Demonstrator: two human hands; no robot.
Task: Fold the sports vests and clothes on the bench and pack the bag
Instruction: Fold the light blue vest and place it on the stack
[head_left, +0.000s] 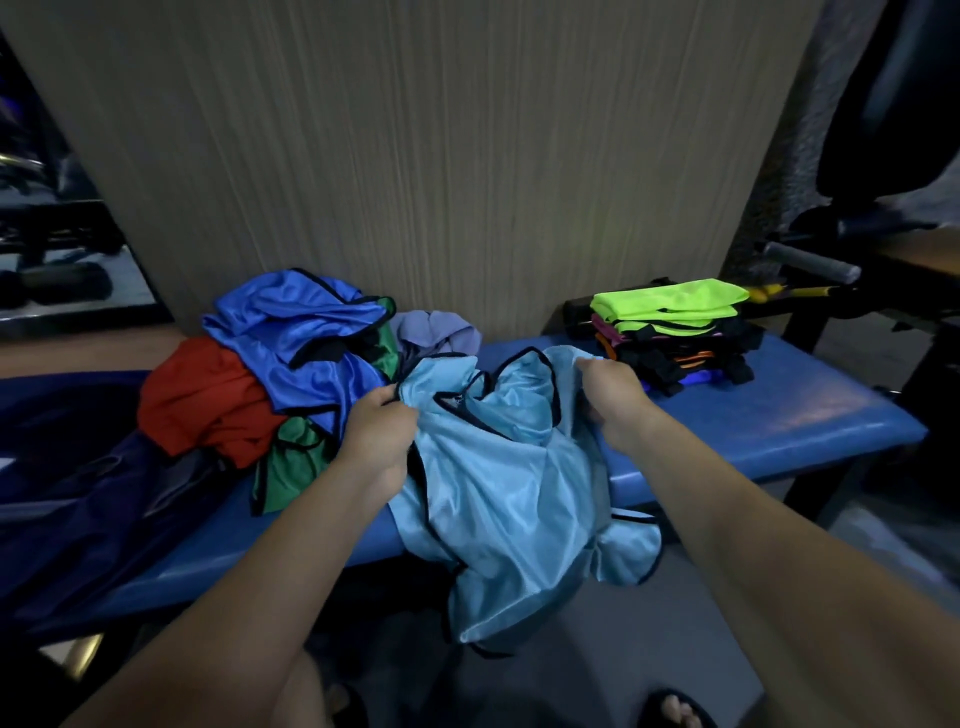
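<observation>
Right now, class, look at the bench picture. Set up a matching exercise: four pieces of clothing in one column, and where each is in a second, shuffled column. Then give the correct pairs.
Column one:
1. light blue vest
2. neon green vest
3. red garment
4. royal blue vest

Column two:
A. on top of the folded stack
B. left edge of the unfolded pile
C. gripped by the left hand and right hand
D. on top of the unfolded pile, by the wall

Pairs: 1-C, 2-A, 3-B, 4-D
</observation>
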